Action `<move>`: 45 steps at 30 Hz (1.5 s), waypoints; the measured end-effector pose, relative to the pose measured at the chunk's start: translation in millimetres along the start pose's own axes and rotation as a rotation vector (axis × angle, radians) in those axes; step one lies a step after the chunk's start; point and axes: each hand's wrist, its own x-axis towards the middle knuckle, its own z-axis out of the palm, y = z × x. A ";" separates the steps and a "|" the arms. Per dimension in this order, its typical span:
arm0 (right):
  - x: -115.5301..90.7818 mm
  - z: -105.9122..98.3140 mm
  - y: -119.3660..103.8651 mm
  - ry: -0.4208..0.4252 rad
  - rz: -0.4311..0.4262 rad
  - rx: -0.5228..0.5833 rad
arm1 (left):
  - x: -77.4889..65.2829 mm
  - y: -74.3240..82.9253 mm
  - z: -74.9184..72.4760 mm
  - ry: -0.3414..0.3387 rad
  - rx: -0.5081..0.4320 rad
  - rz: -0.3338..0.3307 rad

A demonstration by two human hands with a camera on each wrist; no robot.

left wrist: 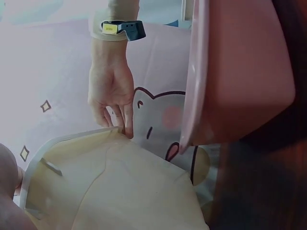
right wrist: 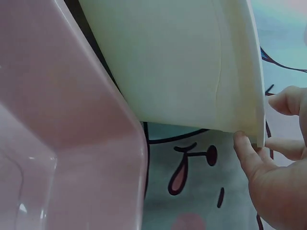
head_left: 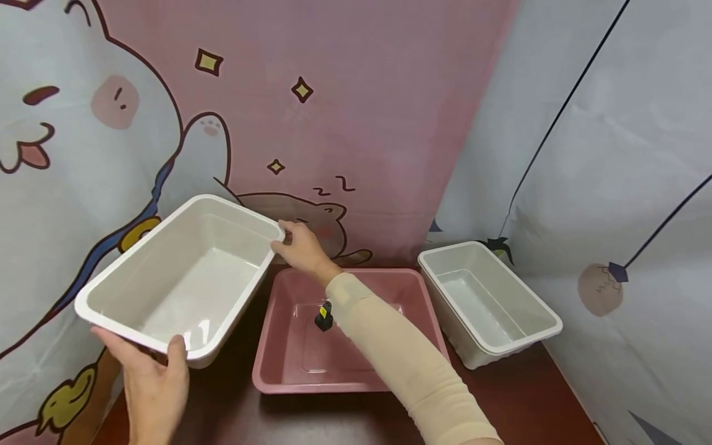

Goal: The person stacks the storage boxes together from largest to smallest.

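Observation:
A large white plastic tub (head_left: 203, 296) is held up at the left, tilted so that its bare inside faces me. My left hand (head_left: 152, 383) grips its near rim, with the thumb over the edge and the fingers partly hidden underneath. At the far right corner my right hand (head_left: 305, 250) pinches the rim between thumb and fingers. The left wrist view shows the tub's outer wall (left wrist: 129, 187) and the right hand (left wrist: 112, 86) at its corner. Below my right forearm sits a pink tub (head_left: 311, 387) on the table.
To the right stand white tubs (head_left: 489, 309), apparently nested, angled beside the pink tub. The dark red-brown table (head_left: 311, 420) lies under them. A printed cartoon curtain (head_left: 378, 123) hangs behind, and a pale one (head_left: 628, 185) on the right. The right wrist wears a black device (head_left: 324, 316).

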 end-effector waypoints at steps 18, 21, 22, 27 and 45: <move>-16.5 -46.8 -0.7 0.135 -0.024 -0.005 | 0.9 34.8 0.6 -0.033 -0.036 -0.003; -22.0 -56.2 2.9 0.142 -0.037 0.011 | 1.4 38.8 3.8 -0.040 -0.054 0.022; -23.9 -59.3 4.5 0.145 -0.040 0.015 | 1.7 39.9 5.4 -0.045 -0.074 0.038; -35.6 -74.9 10.4 0.154 -0.027 0.048 | 1.6 45.7 11.5 -0.064 -0.149 0.094; -78.3 -130.6 13.9 0.208 -0.053 0.134 | 3.0 65.2 24.3 -0.133 -0.088 0.160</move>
